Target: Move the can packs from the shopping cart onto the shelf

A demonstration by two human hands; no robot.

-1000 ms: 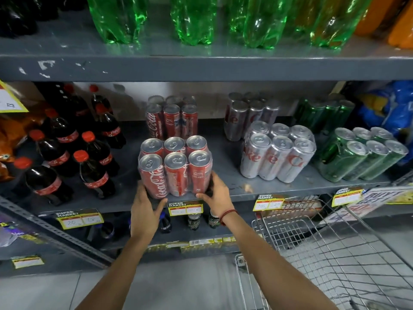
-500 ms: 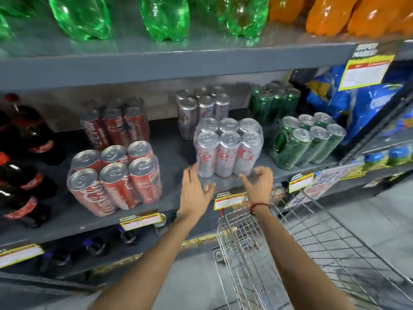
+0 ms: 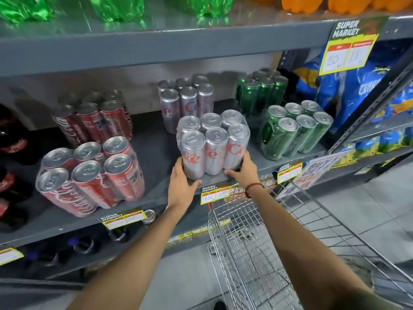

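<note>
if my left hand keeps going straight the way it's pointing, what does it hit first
The front silver can pack: the left hand already rests against its lower left corner. Behind that stands the rear silver can pack, though depth is unclear.

I am standing in a supermarket aisle. Grey metal shelving (image 3: 156,52) carries shrink-wrapped can packs (image 3: 213,142) and rows of soft-drink bottles (image 3: 116,7). Yellow price labels (image 3: 215,194) printed "SUPER MARKET" are fixed along the shelf edges. A wire shopping cart (image 3: 257,253) stands on the tiled floor (image 3: 380,209).

both hands off red pack (image 3: 89,175), now gripping silver pack (image 3: 212,144)
</note>
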